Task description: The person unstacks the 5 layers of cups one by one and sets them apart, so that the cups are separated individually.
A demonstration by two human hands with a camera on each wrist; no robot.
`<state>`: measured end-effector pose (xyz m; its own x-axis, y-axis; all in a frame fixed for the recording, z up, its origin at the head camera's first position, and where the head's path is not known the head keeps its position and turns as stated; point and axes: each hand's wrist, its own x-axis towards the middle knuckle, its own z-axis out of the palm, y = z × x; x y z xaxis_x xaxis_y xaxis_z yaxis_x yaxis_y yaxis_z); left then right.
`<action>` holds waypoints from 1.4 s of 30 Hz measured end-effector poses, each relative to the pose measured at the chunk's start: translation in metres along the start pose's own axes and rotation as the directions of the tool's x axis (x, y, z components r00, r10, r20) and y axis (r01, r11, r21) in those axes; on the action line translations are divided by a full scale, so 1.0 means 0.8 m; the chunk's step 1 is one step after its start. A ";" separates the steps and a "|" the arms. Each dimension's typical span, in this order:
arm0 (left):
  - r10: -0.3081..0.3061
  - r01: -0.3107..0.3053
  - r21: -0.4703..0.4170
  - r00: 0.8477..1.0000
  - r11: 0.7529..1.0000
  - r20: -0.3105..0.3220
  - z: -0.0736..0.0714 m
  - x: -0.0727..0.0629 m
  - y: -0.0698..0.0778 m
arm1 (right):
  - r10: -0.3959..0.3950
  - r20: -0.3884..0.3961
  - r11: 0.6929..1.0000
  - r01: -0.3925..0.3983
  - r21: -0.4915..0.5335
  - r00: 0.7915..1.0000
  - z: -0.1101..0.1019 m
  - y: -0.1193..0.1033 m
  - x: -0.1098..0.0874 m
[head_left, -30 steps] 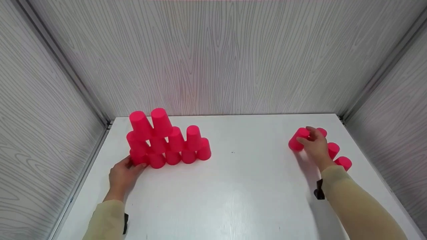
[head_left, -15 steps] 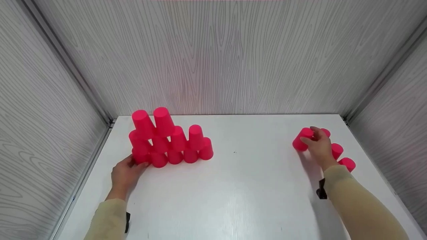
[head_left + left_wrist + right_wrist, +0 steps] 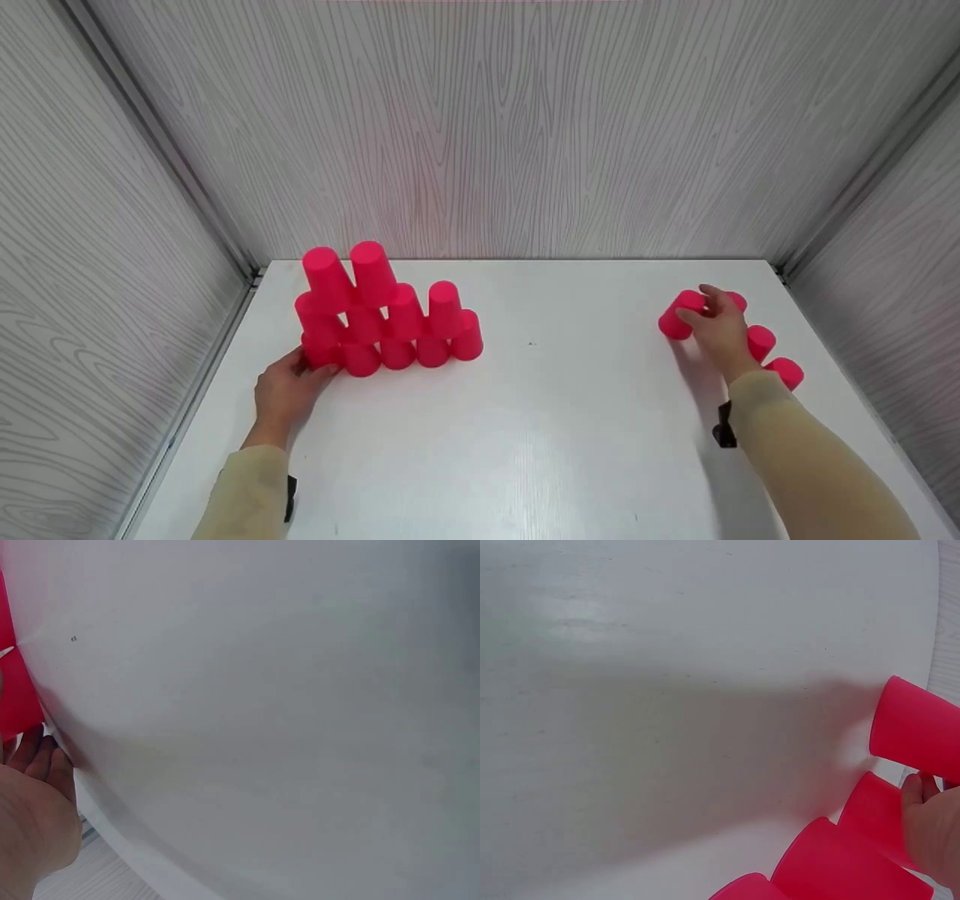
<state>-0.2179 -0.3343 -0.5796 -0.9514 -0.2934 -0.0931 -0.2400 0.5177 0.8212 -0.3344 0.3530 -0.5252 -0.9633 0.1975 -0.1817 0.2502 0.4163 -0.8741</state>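
In the head view, upside-down pink-red cups form a stepped stack (image 3: 365,322) at the left: several in the bottom row, several above, and two on top (image 3: 328,281). My left hand (image 3: 285,390) holds the bottom row's leftmost cup (image 3: 321,352), thumb at its front and fingers at its left side. At the right, my right hand (image 3: 720,330) grips another upside-down cup (image 3: 679,319) between thumb and fingers. Close behind and beside that hand are three more cups (image 3: 761,341). The right wrist view shows the gripped cup (image 3: 919,727) apart from the others (image 3: 847,862).
A white table (image 3: 525,420) lies under everything. Its back edge meets a grey wood-grain panel (image 3: 480,135), and similar panels rise at the left (image 3: 97,262) and right (image 3: 892,285). Bare tabletop stretches between the stack and the right-hand cups.
The head view has shifted a little, so everything sits slightly farther right in it. Both hands keep hold of the same cups, and the stack looks the same.
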 end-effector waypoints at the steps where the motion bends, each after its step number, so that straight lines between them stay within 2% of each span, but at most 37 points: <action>1: -0.005 0.005 -0.003 1.000 1.000 -0.001 0.000 0.001 0.000 | -0.011 -0.001 1.000 0.011 -0.003 1.000 0.000 -0.001 0.000; 6: -0.008 0.008 -0.020 1.000 1.000 0.003 0.002 0.002 0.001 | -0.119 -0.026 0.993 0.119 -0.022 0.993 -0.006 -0.023 -0.007; 10: -0.005 0.005 -0.030 1.000 1.000 0.004 0.003 0.002 0.004 | -0.235 -0.044 0.971 0.233 -0.054 0.971 -0.006 -0.057 -0.013; 13: -0.003 0.003 -0.029 1.000 1.000 0.004 0.004 0.003 0.006 | -0.311 -0.028 0.950 0.309 -0.053 0.950 0.007 -0.094 -0.019; 15: -0.001 0.001 -0.028 1.000 1.000 0.003 0.005 0.002 0.007 | -0.361 -0.010 0.932 0.360 -0.031 0.933 0.026 -0.121 -0.026; 17: 0.013 -0.013 -0.025 1.000 1.000 0.001 0.005 0.002 0.008 | -0.424 0.016 0.906 0.424 0.019 0.906 0.050 -0.150 -0.035; 21: 0.024 -0.024 -0.020 1.000 1.000 -0.010 0.005 0.002 0.007 | -0.553 0.088 0.832 0.542 0.119 0.829 0.112 -0.209 -0.058; 23: 0.020 -0.021 -0.025 1.000 0.999 -0.012 0.005 0.002 0.006 | -0.591 0.123 0.806 0.574 0.146 0.798 0.145 -0.238 -0.073; 26: 0.008 -0.008 -0.030 1.000 1.000 -0.008 0.005 0.002 0.007 | -0.623 0.165 0.782 0.604 0.153 0.765 0.193 -0.278 -0.096; 31: -0.020 0.020 -0.037 1.000 0.999 0.000 0.005 0.001 0.011 | -0.632 0.219 0.775 0.613 0.155 0.744 0.264 -0.321 -0.130; 34: -0.038 0.038 -0.046 0.999 0.998 0.010 0.007 0.000 0.013 | -0.621 0.251 0.783 0.597 0.173 0.742 0.297 -0.335 -0.145; 39: -0.054 0.055 -0.051 0.998 0.997 0.025 0.008 0.001 0.014 | -0.596 0.315 0.801 0.574 0.169 0.739 0.336 -0.346 -0.159; 42: -0.054 0.056 -0.055 0.998 0.997 0.028 0.007 0.002 0.014 | -0.570 0.337 0.820 0.543 0.181 0.749 0.352 -0.349 -0.162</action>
<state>-0.2230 -0.3246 -0.5740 -0.9420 -0.2985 -0.1535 -0.2820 0.4558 0.8442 -0.3067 -0.0388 -0.3849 -0.8971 -0.3885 0.2106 -0.3352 0.2877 -0.8971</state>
